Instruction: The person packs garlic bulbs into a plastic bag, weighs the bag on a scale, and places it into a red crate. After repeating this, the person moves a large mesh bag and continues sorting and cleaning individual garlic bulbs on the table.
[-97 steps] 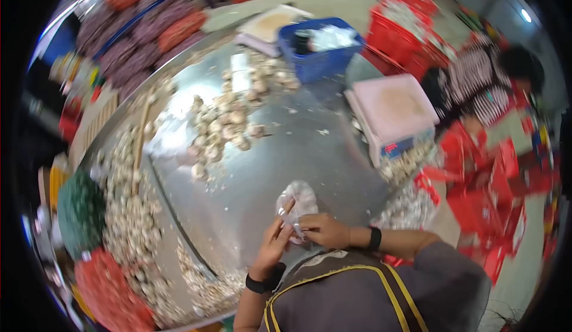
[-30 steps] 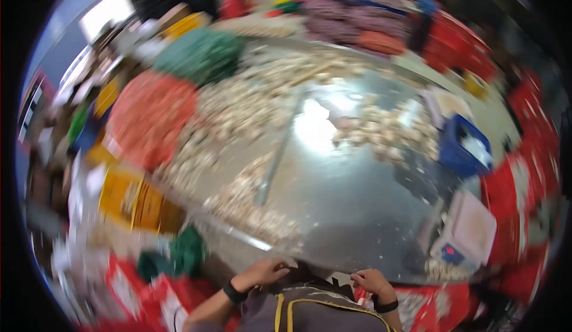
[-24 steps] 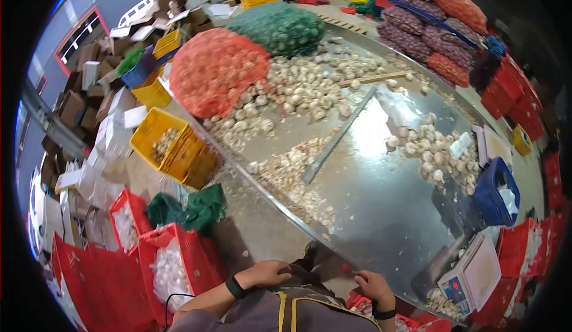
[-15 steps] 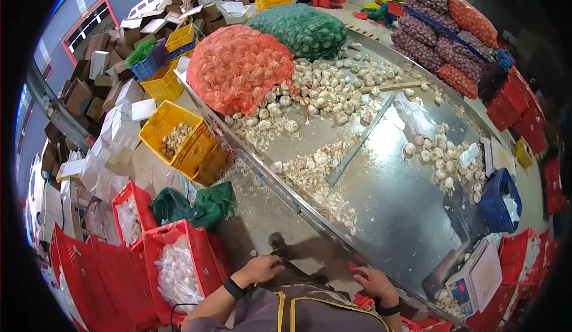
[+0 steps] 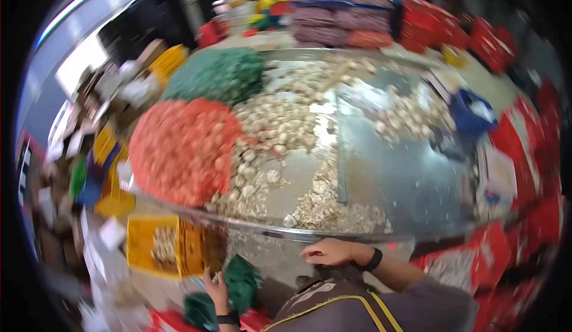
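My left hand is low in the view, beside the yellow crate that holds some garlic bulbs. Its fingers look apart, with nothing in them. Right of it lies a crumpled green mesh bag. In front of my body is my right hand, just below the near edge of the metal table. Its fingers reach out loosely to the left and hold nothing I can see. Closest on the table are loose garlic skins and a bulb.
A full red mesh sack and a green mesh sack lie on the table's left, beside heaped garlic. A metal strip divides the tabletop. At right stand a blue basket, a scale and red crates.
The view has swung to the right, and the table's near edge now runs almost level. My left hand has moved away from my body toward the yellow crate. My right hand has come across my front.
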Available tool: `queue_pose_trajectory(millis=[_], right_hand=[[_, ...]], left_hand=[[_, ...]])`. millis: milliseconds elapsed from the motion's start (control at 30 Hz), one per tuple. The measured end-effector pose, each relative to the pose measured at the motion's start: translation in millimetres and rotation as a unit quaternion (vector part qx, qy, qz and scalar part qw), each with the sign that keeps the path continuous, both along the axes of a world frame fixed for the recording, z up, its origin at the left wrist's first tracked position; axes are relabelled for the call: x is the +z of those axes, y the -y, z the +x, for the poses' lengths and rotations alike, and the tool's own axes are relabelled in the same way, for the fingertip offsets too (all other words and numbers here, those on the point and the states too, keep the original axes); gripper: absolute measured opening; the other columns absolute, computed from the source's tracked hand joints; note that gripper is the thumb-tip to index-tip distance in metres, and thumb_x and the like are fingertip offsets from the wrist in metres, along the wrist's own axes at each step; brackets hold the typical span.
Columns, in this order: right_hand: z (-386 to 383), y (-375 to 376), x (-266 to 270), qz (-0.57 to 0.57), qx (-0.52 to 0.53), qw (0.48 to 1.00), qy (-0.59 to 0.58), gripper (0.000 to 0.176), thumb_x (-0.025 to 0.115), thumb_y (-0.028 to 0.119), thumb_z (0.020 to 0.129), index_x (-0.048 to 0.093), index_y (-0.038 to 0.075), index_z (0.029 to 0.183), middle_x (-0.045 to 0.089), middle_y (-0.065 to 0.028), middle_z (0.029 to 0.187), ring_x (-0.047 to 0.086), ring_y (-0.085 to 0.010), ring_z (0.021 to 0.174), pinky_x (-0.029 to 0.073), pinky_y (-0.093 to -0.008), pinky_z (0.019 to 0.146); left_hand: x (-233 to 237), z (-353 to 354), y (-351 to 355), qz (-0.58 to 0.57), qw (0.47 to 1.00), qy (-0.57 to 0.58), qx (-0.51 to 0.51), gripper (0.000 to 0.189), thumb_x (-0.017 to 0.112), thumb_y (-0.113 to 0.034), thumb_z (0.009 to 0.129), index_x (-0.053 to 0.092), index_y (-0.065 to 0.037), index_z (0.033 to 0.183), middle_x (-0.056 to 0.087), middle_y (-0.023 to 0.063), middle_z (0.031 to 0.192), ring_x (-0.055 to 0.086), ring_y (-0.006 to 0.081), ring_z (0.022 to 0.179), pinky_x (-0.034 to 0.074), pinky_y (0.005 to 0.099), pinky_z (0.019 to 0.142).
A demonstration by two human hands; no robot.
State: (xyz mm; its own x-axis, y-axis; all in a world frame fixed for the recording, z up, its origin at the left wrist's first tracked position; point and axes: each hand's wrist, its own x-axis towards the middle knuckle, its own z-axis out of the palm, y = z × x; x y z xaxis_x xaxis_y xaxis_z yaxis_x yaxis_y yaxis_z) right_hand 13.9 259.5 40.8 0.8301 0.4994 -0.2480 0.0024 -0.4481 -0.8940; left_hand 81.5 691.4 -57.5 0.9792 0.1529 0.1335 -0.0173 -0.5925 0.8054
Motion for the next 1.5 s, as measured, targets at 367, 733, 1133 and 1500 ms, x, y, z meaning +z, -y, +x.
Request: queue_pose_trajectory(millis=[367, 733, 1133, 1500], right_hand=[[109, -9, -43, 0.010, -0.144, 0.987, -0.072, 0.038, 0.053, 0.034, 0.093, 0.061, 0.006, 0.119, 0.068, -0.0128, 0.104, 0.064, -0.0276, 0.095, 0.048, -0.0361, 0.085], [384, 116, -110, 0.084, -0.528, 0.842, 0.075, 0.033, 0.064, 0.015, 0.085, 0.060, 0.001, 0.114, 0.067, -0.0137, 0.103, 0.064, -0.0205, 0.093, 0.051, -0.0327, 0.081], [573, 196, -98, -0.404, -0.330, 0.851, 0.063, 0.061, 0.068, 0.021, 0.076, 0.049, 0.016, 0.134, 0.049, -0.0175, 0.135, 0.055, -0.0368, 0.114, 0.047, -0.0446, 0.094], [485, 168, -141, -0.259, -0.360, 0.893, 0.076, 0.074, 0.074, 0.009, 0.072, 0.037, 0.003, 0.136, 0.058, -0.0130, 0.117, 0.056, -0.0235, 0.106, 0.047, -0.0352, 0.091]], left_hand=[[60, 270, 73, 0.397, 0.894, 0.154, -0.142, 0.066, 0.068, -0.021, 0.081, 0.040, -0.008, 0.140, 0.033, 0.0194, 0.147, 0.031, 0.0370, 0.137, 0.025, 0.0513, 0.111], [30, 345, 56, 0.415, 0.864, 0.193, -0.207, 0.046, 0.059, -0.027, 0.081, 0.053, -0.002, 0.120, 0.049, 0.0230, 0.127, 0.041, 0.0423, 0.123, 0.028, 0.0554, 0.106], [-13, 362, 25, 0.382, 0.870, 0.195, -0.243, 0.057, 0.060, -0.037, 0.076, 0.050, -0.005, 0.122, 0.047, 0.0236, 0.128, 0.039, 0.0474, 0.120, 0.031, 0.0618, 0.100], [16, 368, 27, 0.269, 0.915, 0.139, -0.266, 0.058, 0.070, -0.034, 0.069, 0.056, -0.009, 0.120, 0.053, 0.0153, 0.127, 0.049, 0.0324, 0.120, 0.036, 0.0453, 0.104]])
